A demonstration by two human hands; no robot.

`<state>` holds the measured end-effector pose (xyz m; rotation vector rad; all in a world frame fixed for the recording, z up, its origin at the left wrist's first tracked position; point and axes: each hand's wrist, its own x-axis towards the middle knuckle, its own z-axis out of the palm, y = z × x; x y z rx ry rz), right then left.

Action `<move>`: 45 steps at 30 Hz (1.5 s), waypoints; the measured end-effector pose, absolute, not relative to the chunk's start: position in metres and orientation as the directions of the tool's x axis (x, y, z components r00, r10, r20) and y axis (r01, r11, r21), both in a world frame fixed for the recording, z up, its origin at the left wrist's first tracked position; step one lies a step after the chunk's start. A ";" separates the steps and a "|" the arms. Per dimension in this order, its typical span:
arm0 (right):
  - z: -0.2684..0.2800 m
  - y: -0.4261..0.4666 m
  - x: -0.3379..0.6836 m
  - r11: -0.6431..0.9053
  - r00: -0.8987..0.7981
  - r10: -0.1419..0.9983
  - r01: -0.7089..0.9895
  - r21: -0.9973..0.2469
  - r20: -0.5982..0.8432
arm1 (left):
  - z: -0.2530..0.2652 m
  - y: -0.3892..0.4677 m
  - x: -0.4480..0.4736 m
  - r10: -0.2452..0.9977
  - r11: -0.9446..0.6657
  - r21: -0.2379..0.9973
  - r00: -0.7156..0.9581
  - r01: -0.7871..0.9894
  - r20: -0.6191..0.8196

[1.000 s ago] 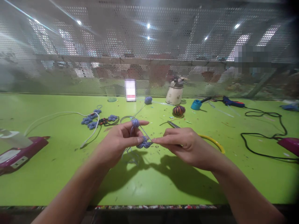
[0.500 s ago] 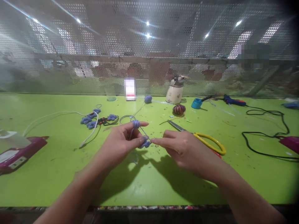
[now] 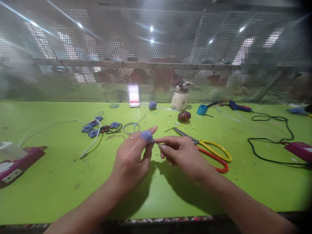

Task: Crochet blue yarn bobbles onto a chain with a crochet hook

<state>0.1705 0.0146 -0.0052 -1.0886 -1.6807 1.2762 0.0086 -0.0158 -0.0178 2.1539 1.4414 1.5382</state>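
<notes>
Purple yarn (image 3: 146, 136) is wound several times round the raised index finger of my left hand (image 3: 131, 157), whose other fingers are curled in. The small purple knitted piece is hidden behind these fingers. Close on the right, my right hand (image 3: 186, 154) pinches with thumb and index finger, their tips almost touching the yarn. Something thin and dark shows at that pinch, too small to name. A strand runs back past a ring-shaped loop (image 3: 131, 128) to a purple yarn ball (image 3: 152, 105).
Scissors (image 3: 214, 149) with yellow and red handles lie beside my right hand. Purple knitted flowers (image 3: 91, 128) and a white cable (image 3: 97, 133) are at left. Farther back stand a lit phone (image 3: 134, 96), a bottle (image 3: 179, 99), a multicoloured yarn ball (image 3: 184, 116) and a glue gun (image 3: 240, 106).
My left hand has turned so its fingers now cover the knitted piece, and the wrapped yarn faces me. My right hand has moved slightly up and left, its thumb now showing. The view has shifted slightly.
</notes>
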 end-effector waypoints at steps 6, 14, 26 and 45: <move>-0.017 0.010 0.159 -0.105 -0.323 0.946 -0.253 -0.962 -0.018 | -0.008 -0.014 0.009 0.859 -0.404 0.866 -0.205 0.296 0.470; -0.013 0.012 0.173 0.626 -0.374 0.751 0.141 -0.767 0.544 | 0.003 -0.003 -0.011 0.996 -0.072 0.940 0.025 -0.333 0.085; 0.001 0.008 0.191 0.787 -0.636 0.617 0.492 -0.374 0.462 | 0.007 0.001 -0.020 0.997 -0.083 0.964 -0.021 -0.252 0.080; 0.002 0.013 0.183 0.584 -0.529 0.750 0.247 -0.773 0.397 | 0.000 0.000 -0.013 0.992 0.038 0.969 0.125 -0.246 -0.007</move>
